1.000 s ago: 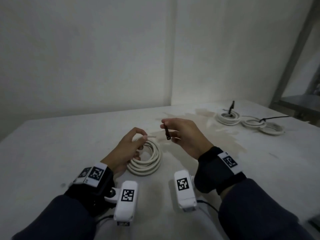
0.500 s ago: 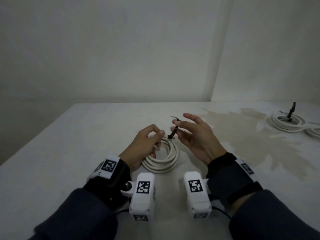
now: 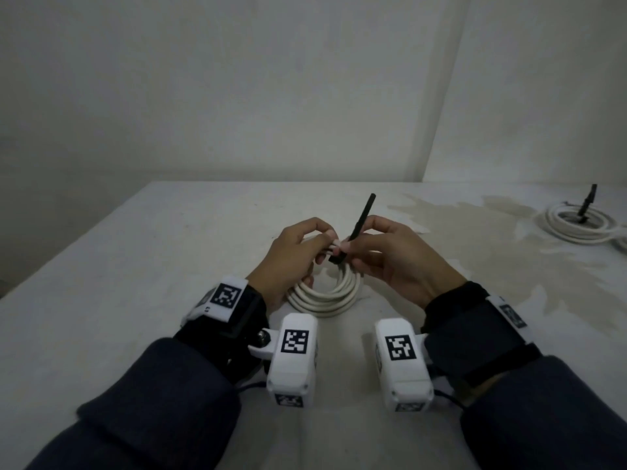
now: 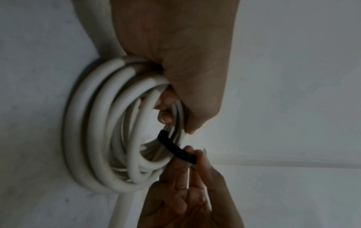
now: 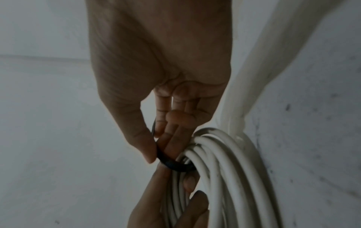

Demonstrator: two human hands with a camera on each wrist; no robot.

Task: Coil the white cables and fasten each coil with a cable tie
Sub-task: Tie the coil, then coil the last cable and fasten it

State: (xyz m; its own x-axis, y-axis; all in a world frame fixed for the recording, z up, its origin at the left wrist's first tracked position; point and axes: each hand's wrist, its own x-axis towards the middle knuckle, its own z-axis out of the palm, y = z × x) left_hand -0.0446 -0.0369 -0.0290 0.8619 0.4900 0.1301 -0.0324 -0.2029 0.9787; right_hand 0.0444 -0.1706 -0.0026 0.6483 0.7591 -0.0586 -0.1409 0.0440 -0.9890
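Observation:
A white cable coil (image 3: 325, 295) (image 4: 101, 131) (image 5: 224, 169) lies on the table in front of me, its far side lifted. My left hand (image 3: 293, 252) (image 4: 175, 77) grips that far side, fingers curled round the strands. My right hand (image 3: 390, 256) (image 5: 156, 92) pinches a black cable tie (image 3: 359, 222) (image 4: 175, 148) (image 5: 171, 163) between thumb and fingers. The tie bends under the gathered strands beside the left fingertips, and its long tail sticks up and away.
A second white coil (image 3: 576, 225) with an upright black tie (image 3: 587, 205) lies at the far right of the white table (image 3: 135, 300). A brownish stain (image 3: 475, 239) spreads across the table's right half. Pale walls meet behind the table.
The right hand has brought the tie up against the coil's held strands, where earlier it hung apart. The left hand has lifted the coil's far side. The head view has turned left.

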